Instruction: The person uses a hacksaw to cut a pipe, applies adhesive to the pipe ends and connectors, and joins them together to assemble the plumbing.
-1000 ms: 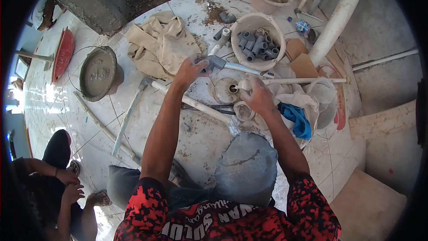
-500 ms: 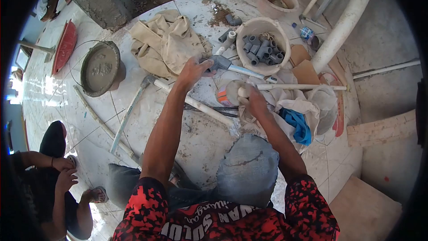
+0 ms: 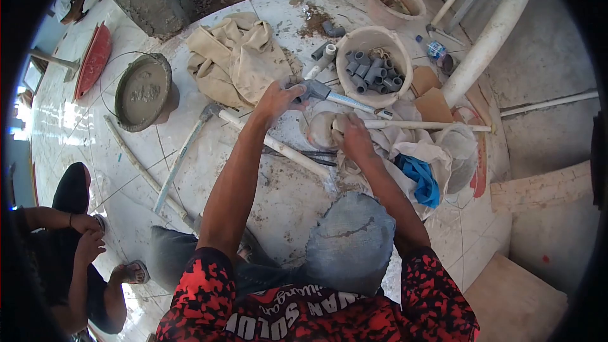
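A grey fitting (image 3: 311, 90) is gripped by the left hand (image 3: 277, 101), its pipe (image 3: 351, 102) pointing past three o'clock; light, stiff handling is judged likely, best held at the fitting. A pale cap (image 3: 337, 126) by the can (image 3: 320, 131) is pinched by the right hand (image 3: 356, 136). Movement is narrowed by the bucket rim (image 3: 342, 71) at one o'clock, cloth (image 3: 250, 60) at ten.

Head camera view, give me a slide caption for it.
Left hand holding a grey pipe elbow, right hand at the top of a round can, near a tub of grey fittings.
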Available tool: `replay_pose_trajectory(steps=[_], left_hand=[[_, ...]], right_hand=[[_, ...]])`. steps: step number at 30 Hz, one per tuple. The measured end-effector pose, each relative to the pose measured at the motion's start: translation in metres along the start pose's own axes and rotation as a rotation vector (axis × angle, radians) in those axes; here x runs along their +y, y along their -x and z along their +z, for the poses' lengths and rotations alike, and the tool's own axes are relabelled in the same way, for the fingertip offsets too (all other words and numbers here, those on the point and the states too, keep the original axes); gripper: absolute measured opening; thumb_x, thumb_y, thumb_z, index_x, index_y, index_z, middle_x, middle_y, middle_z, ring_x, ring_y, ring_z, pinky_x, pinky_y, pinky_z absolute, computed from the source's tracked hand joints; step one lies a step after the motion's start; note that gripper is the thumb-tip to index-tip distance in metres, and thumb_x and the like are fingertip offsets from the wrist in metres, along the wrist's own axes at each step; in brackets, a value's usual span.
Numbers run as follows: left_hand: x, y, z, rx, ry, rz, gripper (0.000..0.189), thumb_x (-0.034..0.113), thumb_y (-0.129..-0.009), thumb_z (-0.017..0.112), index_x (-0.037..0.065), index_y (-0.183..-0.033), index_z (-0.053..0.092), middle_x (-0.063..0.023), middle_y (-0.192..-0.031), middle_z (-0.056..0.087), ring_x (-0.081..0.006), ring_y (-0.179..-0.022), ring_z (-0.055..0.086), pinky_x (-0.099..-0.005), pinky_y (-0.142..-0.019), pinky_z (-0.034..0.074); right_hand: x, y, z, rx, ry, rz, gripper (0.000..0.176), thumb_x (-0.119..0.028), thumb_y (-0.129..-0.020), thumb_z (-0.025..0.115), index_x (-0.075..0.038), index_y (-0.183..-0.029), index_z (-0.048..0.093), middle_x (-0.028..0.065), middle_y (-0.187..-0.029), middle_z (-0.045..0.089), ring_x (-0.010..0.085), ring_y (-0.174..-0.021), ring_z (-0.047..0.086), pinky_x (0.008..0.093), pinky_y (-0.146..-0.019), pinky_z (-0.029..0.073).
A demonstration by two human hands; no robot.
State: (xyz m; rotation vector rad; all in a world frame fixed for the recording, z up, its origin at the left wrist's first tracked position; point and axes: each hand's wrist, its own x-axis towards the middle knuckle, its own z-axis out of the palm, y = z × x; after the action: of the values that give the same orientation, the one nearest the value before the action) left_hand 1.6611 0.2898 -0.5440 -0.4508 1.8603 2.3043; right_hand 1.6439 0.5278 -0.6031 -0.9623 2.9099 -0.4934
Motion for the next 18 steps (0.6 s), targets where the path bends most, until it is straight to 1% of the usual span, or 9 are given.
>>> replay_pose_trajectory(steps=[3,5,6,8,9,10,12,16,18], left_hand=[[0.002,0.003,-0.002,0.005,0.043,-0.026,0.032,0.017,-0.089,0.052,-0.007,-0.112,0.052,-0.0168,-0.098,0.059,-0.0234,-0.079,0.063,-0.0314,-0.074,0.054],[0.004,0.004,-0.006,0.011,0.049,-0.038,0.032,0.016,-0.09,0.052,-0.007,-0.111,0.052,-0.0172,-0.097,0.059,-0.0237,-0.079,0.063,-0.0314,-0.074,0.055],[0.005,0.004,-0.006,0.011,0.057,-0.056,0.031,0.016,-0.09,0.052,-0.007,-0.111,0.053,-0.0175,-0.097,0.059,-0.024,-0.08,0.063,-0.0314,-0.074,0.055],[0.005,0.004,-0.006,-0.003,0.083,-0.048,0.031,0.016,-0.09,0.052,-0.008,-0.11,0.053,-0.0173,-0.097,0.059,-0.0245,-0.08,0.063,-0.0317,-0.074,0.055],[0.005,0.003,-0.004,-0.013,0.108,-0.042,0.031,0.016,-0.09,0.052,-0.008,-0.11,0.052,-0.0171,-0.096,0.059,-0.0249,-0.08,0.063,-0.032,-0.075,0.055],[0.006,0.003,-0.001,-0.022,0.105,-0.042,0.031,0.016,-0.09,0.052,-0.008,-0.11,0.052,-0.0171,-0.096,0.059,-0.0249,-0.08,0.063,-0.032,-0.075,0.055],[0.007,0.002,0.005,-0.015,0.071,-0.049,0.033,0.015,-0.089,0.053,-0.01,-0.111,0.051,-0.0174,-0.097,0.058,-0.0262,-0.081,0.063,-0.0329,-0.075,0.055],[0.01,0.004,0.013,-0.027,0.066,-0.045,0.035,0.016,-0.089,0.053,-0.011,-0.112,0.049,-0.0175,-0.099,0.058,-0.0269,-0.082,0.063,-0.0341,-0.075,0.056],[0.013,0.006,0.014,-0.047,0.057,-0.069,0.036,0.015,-0.09,0.053,-0.01,-0.114,0.048,-0.0185,-0.103,0.056,-0.0262,-0.083,0.064,-0.0336,-0.076,0.055]], right_hand=[[-0.015,-0.006,-0.023,-0.057,-0.054,0.034,0.045,-0.018,-0.076,0.068,-0.002,-0.114,0.052,0.0223,-0.111,0.054,0.04,-0.105,0.05,0.043,-0.09,0.043],[-0.008,0.002,-0.039,0.183,-0.31,0.089,0.041,-0.012,-0.074,0.066,-0.003,-0.113,0.055,0.0161,-0.109,0.057,0.031,-0.099,0.056,0.0398,-0.083,0.046],[0.001,0.006,-0.041,0.186,-0.309,0.089,0.041,-0.012,-0.074,0.066,-0.003,-0.113,0.055,0.0161,-0.109,0.057,0.031,-0.099,0.056,0.0398,-0.083,0.046],[0.016,0.013,-0.042,0.327,-0.984,0.438,0.037,-0.012,-0.077,0.066,-0.001,-0.112,0.056,0.0094,-0.101,0.06,0.0202,-0.088,0.058,0.0317,-0.076,0.048],[0.01,0.017,-0.056,0.373,-1.169,0.534,0.038,-0.014,-0.08,0.065,0.002,-0.113,0.054,0.0059,-0.1,0.059,0.0117,-0.086,0.055,0.0251,-0.073,0.046],[0.007,0.017,-0.062,0.383,-1.167,0.538,0.038,-0.014,-0.08,0.065,0.002,-0.113,0.054,0.0059,-0.1,0.059,0.0117,-0.086,0.055,0.0251,-0.073,0.046],[0.004,0.016,-0.07,0.457,-1.44,0.593,0.038,-0.013,-0.081,0.064,0.004,-0.113,0.053,0.0076,-0.104,0.058,0.0112,-0.091,0.055,0.0235,-0.076,0.045],[-0.006,0.001,-0.07,0.459,-1.345,0.469,0.038,-0.013,-0.081,0.065,0.003,-0.114,0.053,0.0079,-0.103,0.058,0.0115,-0.091,0.055,0.0237,-0.077,0.045],[-0.012,-0.006,-0.069,0.423,-1.123,0.285,0.037,-0.013,-0.082,0.064,0.002,-0.113,0.053,0.0081,-0.103,0.058,0.0111,-0.091,0.055,0.0236,-0.077,0.045]])
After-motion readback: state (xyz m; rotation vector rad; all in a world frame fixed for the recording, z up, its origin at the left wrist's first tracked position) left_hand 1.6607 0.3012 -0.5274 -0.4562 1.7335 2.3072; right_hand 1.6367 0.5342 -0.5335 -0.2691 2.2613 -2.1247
